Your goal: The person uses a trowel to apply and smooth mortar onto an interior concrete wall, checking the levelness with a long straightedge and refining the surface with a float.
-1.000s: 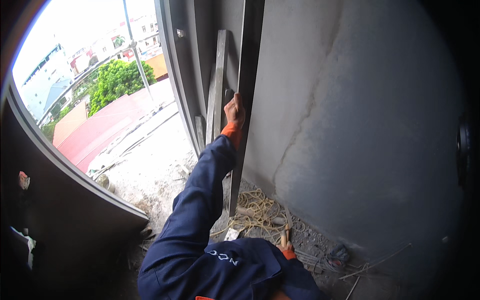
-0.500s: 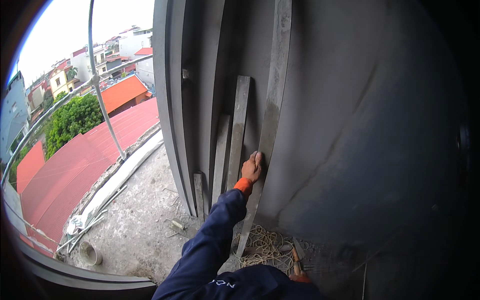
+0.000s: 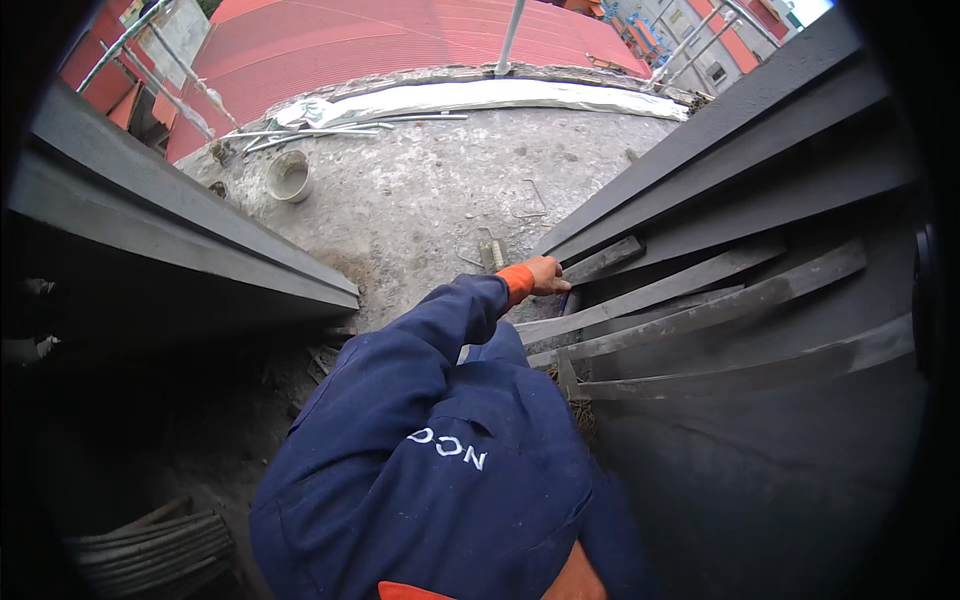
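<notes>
My left hand (image 3: 546, 275), in an orange cuff and navy sleeve, reaches forward with its fingers bent and closed together. It overlaps the lower end of a short grey board (image 3: 605, 260) leaning at the wall. A small dark shape shows just under the fingertips; what they hold, if anything, I cannot make out. To the right several longer boards lean on the wall, among them a long grey board (image 3: 720, 308) and a lower board (image 3: 750, 378). My right hand is not seen; a skin-coloured patch at the lower edge is unclear.
A paint roller (image 3: 491, 250) and a bent wire (image 3: 535, 200) lie on the rough concrete floor (image 3: 420, 190). Farther off stand a bucket (image 3: 290, 177) and loose white tubes (image 3: 330, 130). Grey columns flank the opening; scaffold poles (image 3: 509, 38) edge the drop above red roofing.
My view has swung left and down toward the floor opening. My left hand has left the long board and moved beside the short one. The wooden-handled tool at my right hand is out of sight.
</notes>
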